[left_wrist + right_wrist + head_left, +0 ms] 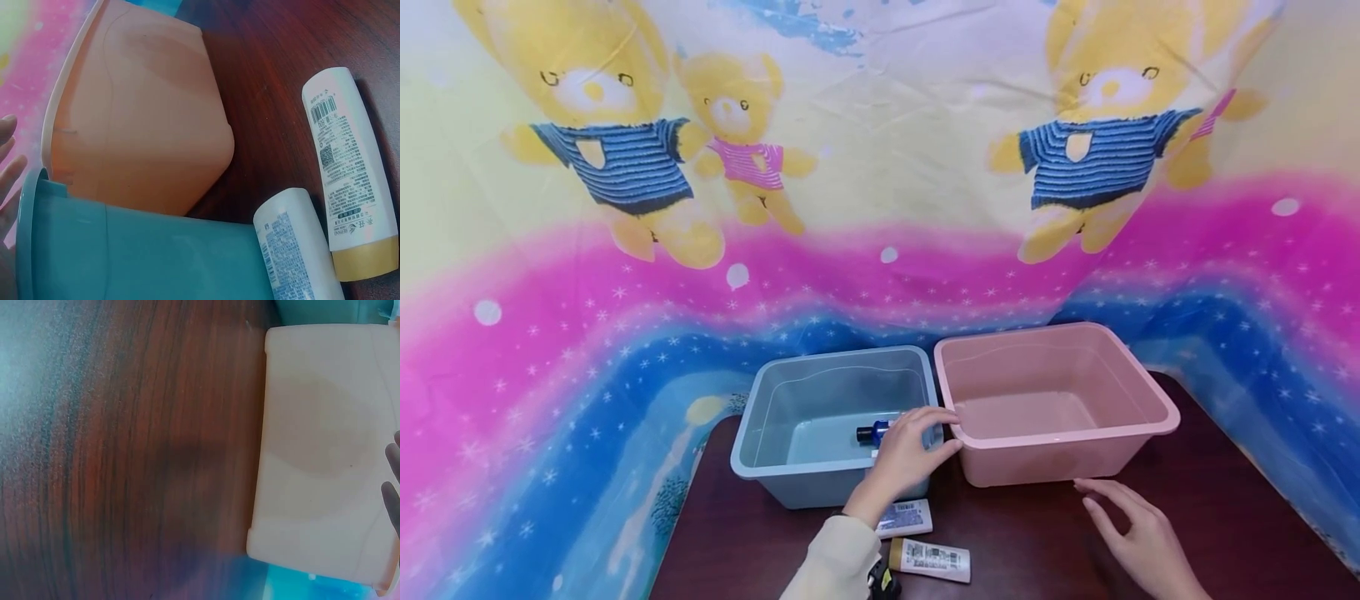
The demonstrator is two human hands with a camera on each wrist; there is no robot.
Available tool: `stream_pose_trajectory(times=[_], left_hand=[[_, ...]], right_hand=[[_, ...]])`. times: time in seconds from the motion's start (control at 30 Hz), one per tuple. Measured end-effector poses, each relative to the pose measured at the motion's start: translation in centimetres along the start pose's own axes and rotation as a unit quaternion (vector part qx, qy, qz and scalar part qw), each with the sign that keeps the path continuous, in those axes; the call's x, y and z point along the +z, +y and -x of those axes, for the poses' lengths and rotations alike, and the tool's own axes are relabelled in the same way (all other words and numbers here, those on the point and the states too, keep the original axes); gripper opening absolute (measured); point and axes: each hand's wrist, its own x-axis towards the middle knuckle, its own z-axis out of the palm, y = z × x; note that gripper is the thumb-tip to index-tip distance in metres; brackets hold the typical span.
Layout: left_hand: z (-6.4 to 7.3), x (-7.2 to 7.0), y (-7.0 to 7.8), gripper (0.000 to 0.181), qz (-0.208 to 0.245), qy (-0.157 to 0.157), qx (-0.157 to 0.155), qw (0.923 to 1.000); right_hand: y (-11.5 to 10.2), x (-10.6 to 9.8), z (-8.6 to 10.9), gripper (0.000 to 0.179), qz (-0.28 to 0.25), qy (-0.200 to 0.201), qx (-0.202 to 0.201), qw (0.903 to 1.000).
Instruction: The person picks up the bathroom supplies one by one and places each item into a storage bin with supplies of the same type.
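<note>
My left hand (pixel 910 454) is over the front right corner of the blue-grey bin (pixel 805 471), its fingers reaching toward the near left corner of the pink bin (pixel 1037 458). Its fingers look extended, with nothing seen in them; whether they touch a rim I cannot tell. Inside the blue-grey bin lies a blue bottle with a black cap (pixel 867 434), partly hidden by that hand. In front of the pink bin is my right hand (pixel 1142 537), fingers loosely bent and thumb apart, holding nothing. Its fingers (pixel 392 500) show at the edge of the right wrist view.
Two white bottles lie on the dark wood table (pixel 1022 542) before the blue-grey bin: one with a gold cap (pixel 934 560), another with a blue-grey label (pixel 910 518) partly behind my left forearm. A bear-print cloth (pixel 865 275) hangs behind the bins, which stand side by side.
</note>
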Motion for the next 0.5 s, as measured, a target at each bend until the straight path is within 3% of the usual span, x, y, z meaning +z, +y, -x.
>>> stream_pose_trajectory(times=[0.3,0.5], left_hand=[[-0.47,0.09,0.11,0.031,-0.007,-0.016,-0.006,0.9998],[-0.59,0.34,0.49,0.033,-0.031,-0.008,-0.013,0.9994]], right_hand=[[-0.39,0.31,0.11,0.044,0.006,-0.012,0.012,0.9998],[-0.83,0.44,0.14,0.043,0.001,-0.014,0.024,0.9996]])
